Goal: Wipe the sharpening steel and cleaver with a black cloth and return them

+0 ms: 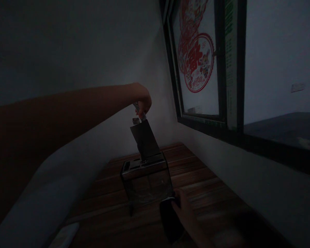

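Just above frame centre, the left hand (pixel 143 106) has its fingers closed around the handle end of a broad dark blade (pixel 144 139), probably to stay off the metal. The blade leans over the slotted block (pixel 148 186), which stands mid-frame on the wooden surface (pixel 196 175). Lower centre, the right hand (pixel 183 210) grips a dark object (pixel 169 218), too dim to name, seemingly keeping it aside.

a wood-grained bench (pixel 201 181), on which a slotted block (pixel 150 186) is stood.
the bench is streaked in dark reddish brown; the block is seen upright, glossy and dark. near the left edge, a pale object (pixel 65 235) is cut off by the frame.
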The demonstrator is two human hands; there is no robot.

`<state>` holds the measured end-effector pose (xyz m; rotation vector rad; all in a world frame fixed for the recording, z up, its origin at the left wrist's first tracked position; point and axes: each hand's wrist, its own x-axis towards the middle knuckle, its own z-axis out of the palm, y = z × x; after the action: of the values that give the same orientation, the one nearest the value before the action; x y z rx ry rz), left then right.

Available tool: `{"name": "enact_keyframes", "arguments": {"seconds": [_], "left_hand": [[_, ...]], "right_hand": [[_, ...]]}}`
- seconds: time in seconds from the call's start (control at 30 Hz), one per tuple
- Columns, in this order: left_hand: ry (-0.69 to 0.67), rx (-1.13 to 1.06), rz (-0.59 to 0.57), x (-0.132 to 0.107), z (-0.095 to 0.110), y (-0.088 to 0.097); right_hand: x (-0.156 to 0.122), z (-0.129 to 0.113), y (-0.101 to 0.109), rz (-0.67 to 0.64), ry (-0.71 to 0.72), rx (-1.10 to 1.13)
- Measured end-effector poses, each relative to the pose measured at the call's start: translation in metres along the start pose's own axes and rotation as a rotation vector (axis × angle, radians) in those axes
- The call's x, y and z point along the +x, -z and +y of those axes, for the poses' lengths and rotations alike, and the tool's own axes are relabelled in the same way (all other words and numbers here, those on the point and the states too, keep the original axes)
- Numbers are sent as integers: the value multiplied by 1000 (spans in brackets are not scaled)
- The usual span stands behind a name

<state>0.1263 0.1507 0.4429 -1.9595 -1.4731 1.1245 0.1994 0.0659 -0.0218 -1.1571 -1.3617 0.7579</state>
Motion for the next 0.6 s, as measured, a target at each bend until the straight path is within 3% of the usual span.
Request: {"name": "enact_keyframes", "arguments": {"seconds": [0.33, 0.4, 0.5, 0.6], "left_hand": [[194, -226, 143, 19, -3, -15], [156, -192, 100, 21, 1, -18], [-13, -60, -24, 25, 10, -23], [-81, 0, -58, 30, 20, -27]], "right_hand": [[0, 1, 1, 14, 11, -13], [0, 4, -1, 27, 14, -9], [1, 9, -4, 69, -4, 3], [2, 10, -5, 55, 5, 23]]}}
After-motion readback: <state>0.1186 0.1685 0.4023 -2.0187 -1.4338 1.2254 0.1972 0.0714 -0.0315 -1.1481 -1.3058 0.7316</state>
